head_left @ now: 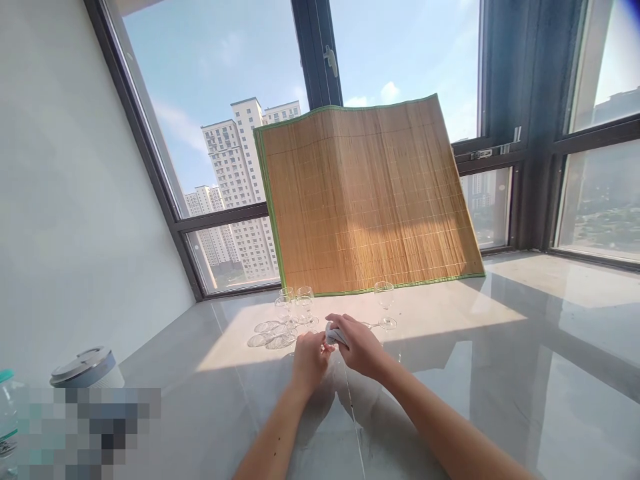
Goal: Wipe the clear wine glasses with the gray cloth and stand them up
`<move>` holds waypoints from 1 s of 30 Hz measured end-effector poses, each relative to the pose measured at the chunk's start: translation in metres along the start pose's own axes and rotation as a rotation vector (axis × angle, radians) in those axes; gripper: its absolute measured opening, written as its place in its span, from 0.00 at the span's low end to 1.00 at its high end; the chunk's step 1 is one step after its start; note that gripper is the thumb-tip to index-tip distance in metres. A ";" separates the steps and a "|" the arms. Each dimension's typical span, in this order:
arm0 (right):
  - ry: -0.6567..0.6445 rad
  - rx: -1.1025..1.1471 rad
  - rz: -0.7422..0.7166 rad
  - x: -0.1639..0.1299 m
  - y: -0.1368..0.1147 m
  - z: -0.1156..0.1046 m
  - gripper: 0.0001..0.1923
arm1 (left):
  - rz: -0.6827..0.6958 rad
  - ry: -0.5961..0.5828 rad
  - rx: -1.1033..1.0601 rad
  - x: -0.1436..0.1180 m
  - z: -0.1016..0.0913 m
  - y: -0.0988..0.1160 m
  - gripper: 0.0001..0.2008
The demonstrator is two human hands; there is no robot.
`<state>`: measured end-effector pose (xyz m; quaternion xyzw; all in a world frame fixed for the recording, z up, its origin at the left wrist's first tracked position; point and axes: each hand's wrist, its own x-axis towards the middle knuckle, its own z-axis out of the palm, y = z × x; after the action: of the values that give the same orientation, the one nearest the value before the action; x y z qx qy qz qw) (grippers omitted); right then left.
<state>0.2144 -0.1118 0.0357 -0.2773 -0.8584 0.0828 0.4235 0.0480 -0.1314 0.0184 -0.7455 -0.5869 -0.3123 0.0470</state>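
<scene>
My right hand (359, 347) is closed around a small wad of whitish cloth (334, 333) over the marble counter (500, 373). Right beside it, my left hand (307, 359) pinches the same cloth with its fingertips. What else sits between the hands is hidden. Just beyond the hands stand several clear wine glasses (295, 308) in a cluster, upright. One more wine glass (385, 303) stands alone to the right of them.
A bamboo mat (367, 200) with green edging leans upright against the window behind the glasses. A lidded cup (86, 367) and a bottle (6, 417) sit at the near left, by the white wall. Windows enclose the counter's far and right sides.
</scene>
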 end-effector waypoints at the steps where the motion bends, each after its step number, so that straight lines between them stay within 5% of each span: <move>1: 0.004 -0.006 0.033 0.000 0.002 -0.001 0.30 | 0.012 0.004 -0.009 0.000 0.001 0.000 0.06; 7: 0.107 0.058 0.244 0.001 0.013 -0.005 0.22 | 0.032 -0.022 -0.125 -0.003 0.006 -0.002 0.16; 19: 0.270 0.422 0.614 0.005 0.037 -0.005 0.21 | 0.093 0.025 -0.076 0.000 0.002 -0.008 0.11; 25: 0.264 0.446 0.631 0.005 0.039 -0.005 0.22 | 0.108 0.066 -0.070 0.001 0.004 -0.011 0.12; 30: 0.124 0.452 0.449 0.002 0.030 -0.005 0.26 | 0.076 0.023 -0.086 0.001 0.007 -0.011 0.11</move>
<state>0.2290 -0.0860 0.0292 -0.3630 -0.7083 0.3457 0.4970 0.0407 -0.1239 0.0100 -0.7650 -0.5438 -0.3436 0.0334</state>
